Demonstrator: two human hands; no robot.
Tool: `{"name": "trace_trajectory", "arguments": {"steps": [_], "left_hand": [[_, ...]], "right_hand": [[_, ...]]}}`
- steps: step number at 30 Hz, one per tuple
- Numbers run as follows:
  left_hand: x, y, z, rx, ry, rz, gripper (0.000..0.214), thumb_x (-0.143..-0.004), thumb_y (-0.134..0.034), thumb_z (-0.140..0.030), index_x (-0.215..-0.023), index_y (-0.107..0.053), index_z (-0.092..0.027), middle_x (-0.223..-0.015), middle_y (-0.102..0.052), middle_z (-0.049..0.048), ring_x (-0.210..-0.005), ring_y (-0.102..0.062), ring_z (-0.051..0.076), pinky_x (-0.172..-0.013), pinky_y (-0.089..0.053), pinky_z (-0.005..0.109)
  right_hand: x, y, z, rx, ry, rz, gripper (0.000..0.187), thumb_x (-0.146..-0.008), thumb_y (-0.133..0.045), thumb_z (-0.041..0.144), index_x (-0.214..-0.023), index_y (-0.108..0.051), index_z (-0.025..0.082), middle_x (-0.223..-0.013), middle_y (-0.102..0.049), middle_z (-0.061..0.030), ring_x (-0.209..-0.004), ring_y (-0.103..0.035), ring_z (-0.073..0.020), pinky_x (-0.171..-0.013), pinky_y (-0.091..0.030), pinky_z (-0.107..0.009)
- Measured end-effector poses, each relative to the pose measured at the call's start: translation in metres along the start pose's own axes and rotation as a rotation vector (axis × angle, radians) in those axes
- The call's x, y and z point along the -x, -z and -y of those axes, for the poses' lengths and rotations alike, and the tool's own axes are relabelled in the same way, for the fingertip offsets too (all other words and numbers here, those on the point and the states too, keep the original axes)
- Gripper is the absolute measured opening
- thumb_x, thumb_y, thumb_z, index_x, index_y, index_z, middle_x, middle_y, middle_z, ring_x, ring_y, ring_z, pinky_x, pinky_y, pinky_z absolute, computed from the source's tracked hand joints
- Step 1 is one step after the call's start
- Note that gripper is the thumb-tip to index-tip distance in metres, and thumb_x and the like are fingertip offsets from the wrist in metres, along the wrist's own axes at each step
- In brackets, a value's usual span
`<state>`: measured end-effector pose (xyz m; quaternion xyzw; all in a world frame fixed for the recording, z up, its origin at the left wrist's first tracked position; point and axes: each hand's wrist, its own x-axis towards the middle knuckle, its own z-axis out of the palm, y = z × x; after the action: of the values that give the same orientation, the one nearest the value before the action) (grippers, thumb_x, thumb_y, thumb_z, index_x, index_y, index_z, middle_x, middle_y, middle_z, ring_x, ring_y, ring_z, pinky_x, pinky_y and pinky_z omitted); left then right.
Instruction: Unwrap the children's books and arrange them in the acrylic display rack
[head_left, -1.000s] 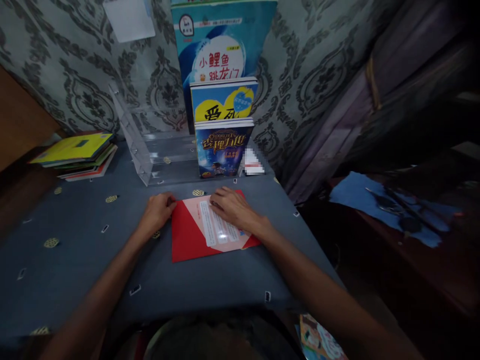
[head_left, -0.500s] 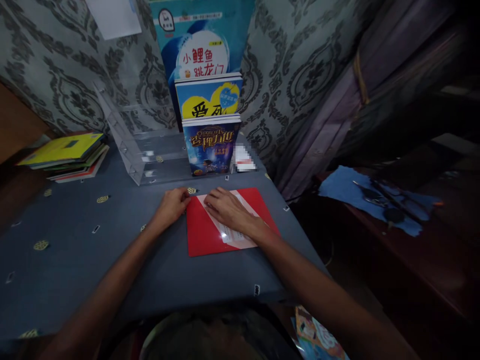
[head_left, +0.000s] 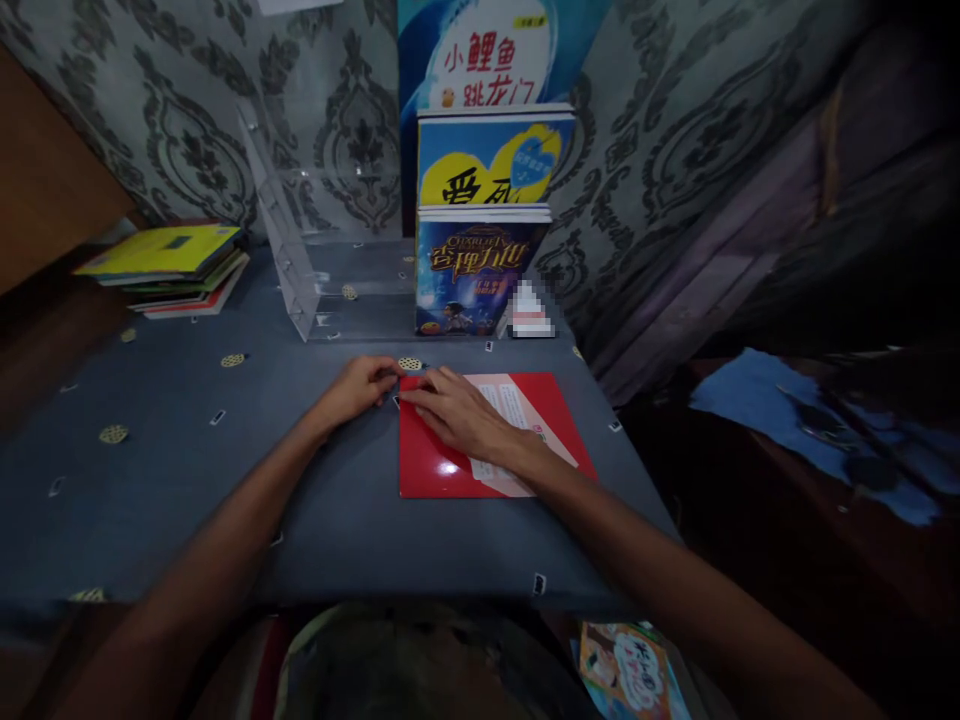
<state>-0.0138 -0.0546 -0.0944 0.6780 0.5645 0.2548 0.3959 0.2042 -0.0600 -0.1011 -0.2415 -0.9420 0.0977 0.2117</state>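
Note:
A thin red book (head_left: 450, 470) with a pale panel of text lies flat on the grey-blue tablecloth (head_left: 187, 480). My right hand (head_left: 457, 415) rests on its upper left part, fingers stretched flat and pointing left toward the corner. My left hand (head_left: 360, 385) is at the book's top left corner with its fingers curled against the edge. The two hands nearly touch at that corner.
A clear acrylic stand (head_left: 300, 270) holds three upright books (head_left: 480, 265) against the patterned wall. A stack of flat books (head_left: 169, 265) lies at the far left. Dark furniture with a blue cloth (head_left: 810, 420) is to the right. Another book (head_left: 626, 670) lies below the table edge.
The red book has turned from slanted to square with the table edge. My hands have come together at its top left corner. The camera shifted left and down.

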Motion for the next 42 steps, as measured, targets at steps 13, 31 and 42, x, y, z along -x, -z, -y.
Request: {"name": "trace_trajectory", "arguments": {"steps": [13,31,42], "left_hand": [[-0.001,0.001,0.006,-0.16,-0.147,-0.02,0.022,-0.086,-0.054,-0.021,-0.096,-0.073,-0.015,-0.063,-0.055,-0.0041,-0.057,-0.044,0.011,-0.056,-0.031,0.022],[0.003,-0.003,-0.002,-0.284,-0.136,-0.065,0.019,-0.087,-0.061,-0.026,-0.1,-0.072,-0.017,-0.066,-0.061,-0.0033,-0.063,-0.053,0.014,-0.062,-0.034,0.025],[0.005,-0.007,-0.005,-0.342,-0.104,-0.094,0.018,-0.089,-0.063,-0.025,-0.103,-0.072,-0.018,-0.071,-0.062,-0.002,-0.065,-0.051,0.014,-0.064,-0.033,0.027]], "right_hand": [[-0.007,-0.005,-0.005,0.14,-0.086,0.098,0.044,-0.098,-0.044,0.01,-0.132,-0.068,0.026,-0.099,-0.057,-0.0094,-0.092,-0.048,-0.0243,-0.076,-0.041,-0.036],[0.001,-0.005,-0.006,0.219,-0.092,0.11,0.044,-0.104,-0.037,0.014,-0.134,-0.066,0.027,-0.107,-0.058,-0.011,-0.096,-0.047,-0.0268,-0.08,-0.04,-0.038],[0.028,0.002,0.023,0.03,0.04,0.178,0.037,-0.103,-0.045,0.017,-0.127,-0.07,0.029,-0.109,-0.06,-0.0107,-0.101,-0.049,-0.0273,-0.088,-0.044,-0.042]]}}
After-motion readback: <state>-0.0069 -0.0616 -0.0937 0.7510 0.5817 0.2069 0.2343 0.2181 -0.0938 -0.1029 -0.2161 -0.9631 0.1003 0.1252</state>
